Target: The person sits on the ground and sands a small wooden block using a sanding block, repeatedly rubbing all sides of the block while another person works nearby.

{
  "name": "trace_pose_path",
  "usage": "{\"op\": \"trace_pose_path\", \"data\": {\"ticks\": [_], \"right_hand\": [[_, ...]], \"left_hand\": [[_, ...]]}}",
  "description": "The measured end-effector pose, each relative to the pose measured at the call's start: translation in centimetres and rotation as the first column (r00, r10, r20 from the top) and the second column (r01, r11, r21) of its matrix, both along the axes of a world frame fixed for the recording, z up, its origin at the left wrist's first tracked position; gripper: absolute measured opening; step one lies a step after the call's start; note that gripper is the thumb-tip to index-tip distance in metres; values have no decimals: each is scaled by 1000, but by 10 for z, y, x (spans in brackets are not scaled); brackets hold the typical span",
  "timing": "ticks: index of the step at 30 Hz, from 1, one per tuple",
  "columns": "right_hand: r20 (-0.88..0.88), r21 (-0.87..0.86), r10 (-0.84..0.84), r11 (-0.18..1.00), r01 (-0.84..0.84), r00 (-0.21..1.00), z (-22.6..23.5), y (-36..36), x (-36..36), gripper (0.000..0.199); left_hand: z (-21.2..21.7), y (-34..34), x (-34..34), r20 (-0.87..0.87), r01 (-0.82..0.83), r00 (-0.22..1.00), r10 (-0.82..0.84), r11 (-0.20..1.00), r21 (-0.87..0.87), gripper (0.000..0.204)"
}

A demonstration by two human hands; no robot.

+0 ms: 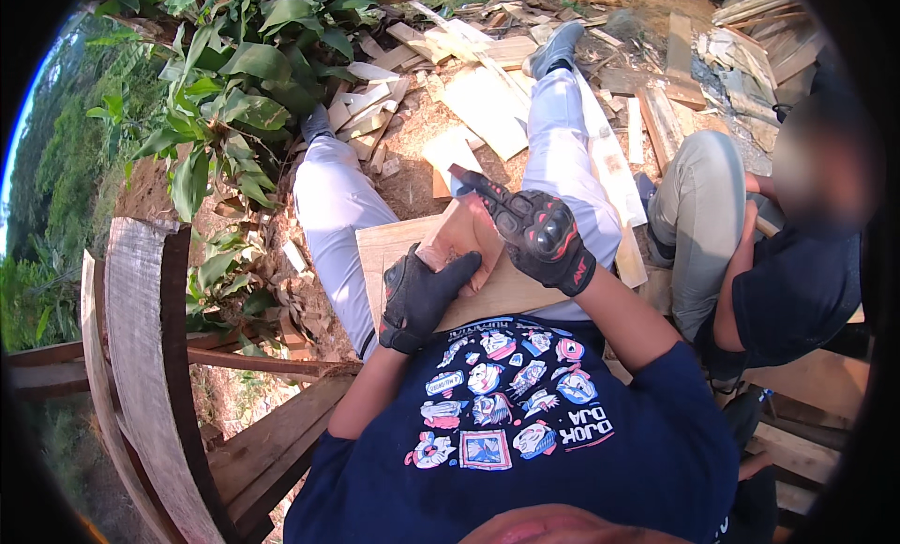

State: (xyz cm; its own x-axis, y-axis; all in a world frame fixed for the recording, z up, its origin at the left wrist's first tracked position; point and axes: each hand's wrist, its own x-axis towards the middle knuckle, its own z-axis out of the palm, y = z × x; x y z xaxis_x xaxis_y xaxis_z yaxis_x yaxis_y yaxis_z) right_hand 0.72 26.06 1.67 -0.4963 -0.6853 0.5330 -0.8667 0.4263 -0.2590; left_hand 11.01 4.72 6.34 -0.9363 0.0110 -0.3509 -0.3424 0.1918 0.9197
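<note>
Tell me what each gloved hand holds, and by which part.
The left hand grips a small wooden block from below, on the board across the lap. The right hand grips a dark tool; its held part is hidden.

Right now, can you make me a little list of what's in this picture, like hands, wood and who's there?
left hand: in a black glove, gripping a small wood piece
right hand: in a black and red glove, pressing a tool on that piece; the tool is mostly hidden
board: lies across the lap
ground: wood scraps
left side: leafy plant
right side: another person sitting
</note>
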Motion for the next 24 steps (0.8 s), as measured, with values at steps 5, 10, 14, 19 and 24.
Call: {"op": "trace_pose_path", "data": {"ticks": [5, 10, 14, 19, 24], "right_hand": [[201, 302, -271, 931, 204, 941, -49, 28, -62, 68], [112, -142, -120, 980, 136, 986, 17, -7, -9, 69], [146, 70, -90, 994, 81, 985, -30, -8, -23, 65], [431, -94, -401, 871, 482, 808, -65, 25, -50, 42], [666, -188, -156, 911, 366, 730, -73, 4, -26, 30]], "left_hand": [[-27, -3, 8, -28, -71, 997, 68, 988, -136, 46], [-24, -1, 8, -4, -58, 998, 58, 987, -152, 46], [-25, -2, 9, 14, -42, 999, 44, 990, -134, 50], [-12, 4, 10, -17, -87, 996, 86, 960, -267, 52], [-36, -9, 17, -229, -144, 968, 99, 971, -190, 40]]}}
